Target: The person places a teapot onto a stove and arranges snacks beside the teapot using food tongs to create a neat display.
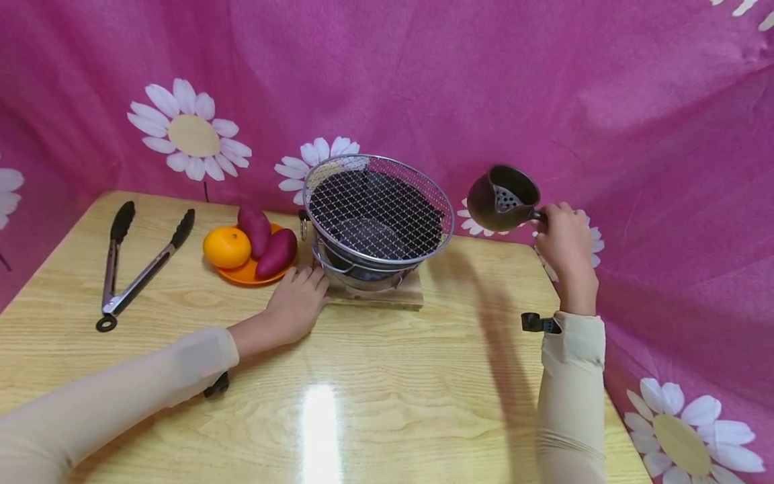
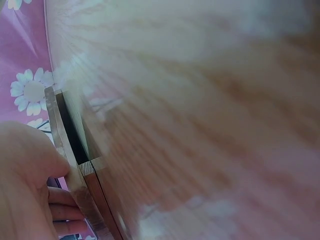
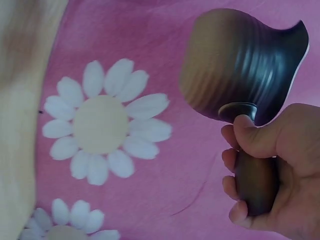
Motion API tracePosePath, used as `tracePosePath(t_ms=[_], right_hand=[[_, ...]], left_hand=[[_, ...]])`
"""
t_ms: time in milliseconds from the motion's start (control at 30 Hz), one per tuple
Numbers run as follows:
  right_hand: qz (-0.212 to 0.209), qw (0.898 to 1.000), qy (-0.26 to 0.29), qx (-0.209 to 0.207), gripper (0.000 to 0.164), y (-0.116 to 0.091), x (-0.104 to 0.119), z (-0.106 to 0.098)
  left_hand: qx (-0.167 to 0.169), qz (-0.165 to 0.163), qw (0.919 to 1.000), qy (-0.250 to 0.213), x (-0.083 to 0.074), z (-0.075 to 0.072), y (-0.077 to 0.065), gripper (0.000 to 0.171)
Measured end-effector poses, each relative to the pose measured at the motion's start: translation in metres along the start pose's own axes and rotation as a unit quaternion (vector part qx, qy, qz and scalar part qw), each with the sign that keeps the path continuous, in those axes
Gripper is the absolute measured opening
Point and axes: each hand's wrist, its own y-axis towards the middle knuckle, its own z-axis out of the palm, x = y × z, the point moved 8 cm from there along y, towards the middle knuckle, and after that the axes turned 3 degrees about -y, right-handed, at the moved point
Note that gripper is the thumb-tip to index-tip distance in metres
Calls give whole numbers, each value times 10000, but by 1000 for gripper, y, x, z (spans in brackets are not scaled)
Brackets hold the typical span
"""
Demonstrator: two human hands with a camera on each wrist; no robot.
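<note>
My right hand (image 1: 565, 238) grips the handle of a dark brown side-handled teapot (image 1: 484, 205), raised over the table's far right corner. No lid covers its mouth, and a holed strainer shows inside. In the right wrist view, fingers and thumb wrap the teapot's (image 3: 215, 65) handle. At the centre back, a small grill stove (image 1: 369, 277) topped by a round wire mesh (image 1: 375, 215) stands on a wooden board (image 1: 387, 296). My left hand (image 1: 296, 306) holds the board's front left corner, with its thumb against the edge; its fingertips are partly hidden.
Left of the stove, an orange plate (image 1: 244, 277) bears a mandarin (image 1: 226, 247) and two purple sweet potatoes (image 1: 278, 254). Spread tongs (image 1: 136, 289) lie farther left on the wooden table (image 1: 411, 390). A pink cloth (image 1: 411, 81) with white daisies hangs behind and to the right.
</note>
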Motion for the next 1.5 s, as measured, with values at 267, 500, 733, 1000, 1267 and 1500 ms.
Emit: tracePosePath(t_ms=[267,500,733,1000,1267,1500], right_hand=[[85,9997,-194,-77,27,18,24,-28],[-296,9975,-563,-293,27,37,56,-42],[-818,9909,-973,-433,31,54,81,-38],[-1363,9816,-1129,-716,32,62,98,-34],[-1609,9769,-1135,-833,32,71,113,-32],[-1862,9717,-1224,-788,37,82,126,-26]], left_hand=[[-5,-1,10000,-43,-3,2,0,32],[-49,-5,10000,-41,-2,-1,0,32],[-89,-5,10000,7,-2,-3,0,31],[-117,31,9999,13,-2,-3,-1,31],[-24,29,10000,77,-2,-3,0,32],[-23,47,10000,56,-2,-3,-1,32]])
